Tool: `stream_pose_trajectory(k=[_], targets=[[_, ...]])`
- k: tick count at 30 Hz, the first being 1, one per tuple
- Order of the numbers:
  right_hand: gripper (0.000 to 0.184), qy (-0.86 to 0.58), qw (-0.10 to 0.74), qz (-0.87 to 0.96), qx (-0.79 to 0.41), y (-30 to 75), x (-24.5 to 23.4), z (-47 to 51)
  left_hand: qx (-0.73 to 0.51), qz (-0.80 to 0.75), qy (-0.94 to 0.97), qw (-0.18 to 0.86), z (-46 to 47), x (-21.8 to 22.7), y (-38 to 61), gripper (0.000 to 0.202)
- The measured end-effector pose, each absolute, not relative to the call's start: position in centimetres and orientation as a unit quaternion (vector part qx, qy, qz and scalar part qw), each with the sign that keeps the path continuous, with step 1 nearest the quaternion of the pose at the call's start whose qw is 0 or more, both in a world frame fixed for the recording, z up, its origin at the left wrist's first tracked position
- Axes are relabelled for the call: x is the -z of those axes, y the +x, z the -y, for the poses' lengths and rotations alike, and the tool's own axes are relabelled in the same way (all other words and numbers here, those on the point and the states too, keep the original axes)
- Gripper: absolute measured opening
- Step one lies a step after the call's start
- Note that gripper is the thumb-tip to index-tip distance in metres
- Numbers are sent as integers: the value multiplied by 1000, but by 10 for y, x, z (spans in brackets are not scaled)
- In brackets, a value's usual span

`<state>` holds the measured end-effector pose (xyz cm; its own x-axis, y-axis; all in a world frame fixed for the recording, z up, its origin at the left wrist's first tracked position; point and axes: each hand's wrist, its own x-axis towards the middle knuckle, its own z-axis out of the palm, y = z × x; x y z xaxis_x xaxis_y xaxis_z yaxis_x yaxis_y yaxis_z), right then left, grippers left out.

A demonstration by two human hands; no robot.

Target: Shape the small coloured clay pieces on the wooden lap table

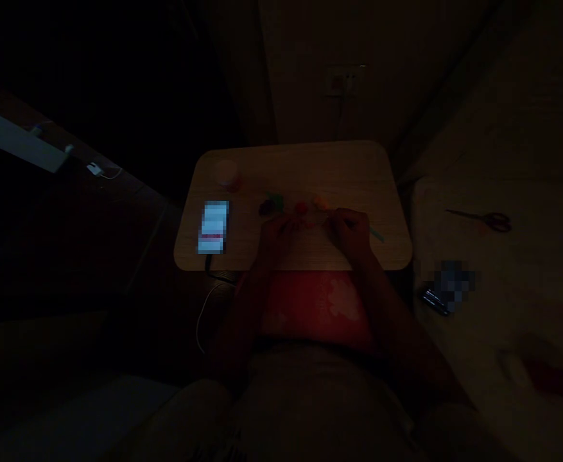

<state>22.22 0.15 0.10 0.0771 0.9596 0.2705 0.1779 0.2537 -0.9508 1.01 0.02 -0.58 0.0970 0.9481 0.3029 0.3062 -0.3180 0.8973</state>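
The light is very dim, and fine detail is lost. My left hand (276, 232) rests low over the small wooden table (291, 168), fingers bunched together and turned to the right. My right hand (351, 230) is curled closed, its fingertips pointing left; whatever either hand pinches is too dark to make out. Small reddish bits (305, 224) lie between the hands. Just beyond them sit a red lump (301, 208), an orange-yellow lump (320, 202), a green piece (276, 201) and a dark purple lump (266, 207). A pale green strip (376, 235) shows beside my right hand.
On the table's left are a lit phone (213, 227) with a cable and a pale round tub (228, 174). Scissors (483, 219) and a dark shiny device (449, 287) lie on the surface at right. A wall socket (343, 81) is behind the table.
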Motion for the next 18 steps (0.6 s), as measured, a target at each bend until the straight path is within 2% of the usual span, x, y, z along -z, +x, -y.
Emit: stream_pose_trajectory(k=[2, 6, 18], targets=[[53, -491, 544, 579, -358, 223, -1, -2, -476, -472, 661, 336, -2, 7, 9, 22], [53, -496, 539, 583, -351, 223, 0, -3, -480, -467, 654, 353, -3, 7, 9, 26], [56, -499, 537, 579, -358, 222, 0, -3, -468, -498, 627, 375, 3, 4, 13, 19]])
